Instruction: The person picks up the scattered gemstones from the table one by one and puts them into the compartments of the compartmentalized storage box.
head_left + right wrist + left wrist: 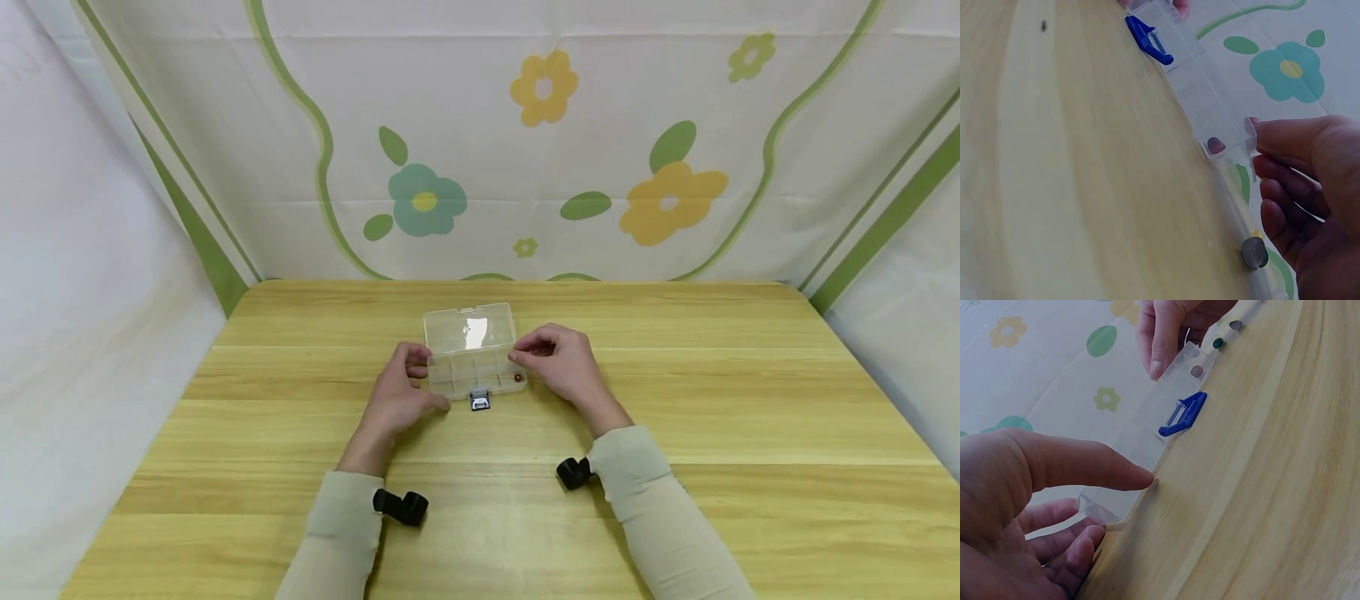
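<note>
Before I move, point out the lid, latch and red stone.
Lid [467, 328]: head view, middle of its clear panel.
Latch [1193, 411]: left wrist view, its blue body.
Red stone [1216, 145]: right wrist view, its middle.

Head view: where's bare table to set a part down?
Free: tabletop left of the left grip, right of the right sleeve, and between the black wrist cameras, bar a dark speck. Crowded: the clear box, left grip at one end, right grip at the other, blue clasp in front; wrist views show small pieces beyond its right end.
</note>
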Action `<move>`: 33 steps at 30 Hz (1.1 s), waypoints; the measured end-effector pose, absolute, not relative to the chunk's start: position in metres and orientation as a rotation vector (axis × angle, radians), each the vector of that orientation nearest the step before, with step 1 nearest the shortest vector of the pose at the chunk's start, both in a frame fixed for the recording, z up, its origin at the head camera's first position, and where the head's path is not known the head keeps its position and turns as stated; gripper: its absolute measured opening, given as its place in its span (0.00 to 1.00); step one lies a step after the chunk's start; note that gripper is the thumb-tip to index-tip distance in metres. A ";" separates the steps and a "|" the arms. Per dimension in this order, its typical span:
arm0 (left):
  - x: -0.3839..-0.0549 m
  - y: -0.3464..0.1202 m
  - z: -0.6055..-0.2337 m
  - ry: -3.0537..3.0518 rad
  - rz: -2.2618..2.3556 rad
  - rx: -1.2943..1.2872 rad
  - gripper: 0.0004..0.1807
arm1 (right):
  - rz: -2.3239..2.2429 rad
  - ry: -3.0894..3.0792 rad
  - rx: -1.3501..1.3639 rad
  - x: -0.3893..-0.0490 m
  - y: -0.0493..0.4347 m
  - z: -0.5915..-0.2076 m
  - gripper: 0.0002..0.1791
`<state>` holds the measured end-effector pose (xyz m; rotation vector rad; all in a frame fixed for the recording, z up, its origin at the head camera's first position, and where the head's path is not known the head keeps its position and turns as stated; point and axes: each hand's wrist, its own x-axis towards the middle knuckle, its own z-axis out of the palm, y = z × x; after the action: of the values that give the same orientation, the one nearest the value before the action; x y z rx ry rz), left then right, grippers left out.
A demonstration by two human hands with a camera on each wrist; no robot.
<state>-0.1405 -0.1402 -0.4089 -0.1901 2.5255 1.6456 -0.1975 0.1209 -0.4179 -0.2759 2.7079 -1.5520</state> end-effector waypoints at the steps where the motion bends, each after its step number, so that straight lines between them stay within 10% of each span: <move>1: -0.140 -0.140 -0.409 2.524 1.646 -0.191 0.44 | -1.553 2.707 -0.279 -0.198 0.121 -0.418 0.07; 33: -0.142 -0.140 -0.411 2.527 1.641 -0.211 0.43 | -1.536 2.721 -0.283 -0.198 0.124 -0.419 0.08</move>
<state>-0.1420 -0.1399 -0.4107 -0.2109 2.5272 1.6412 -0.1976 0.1240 -0.4194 -0.2826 2.7205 -1.5356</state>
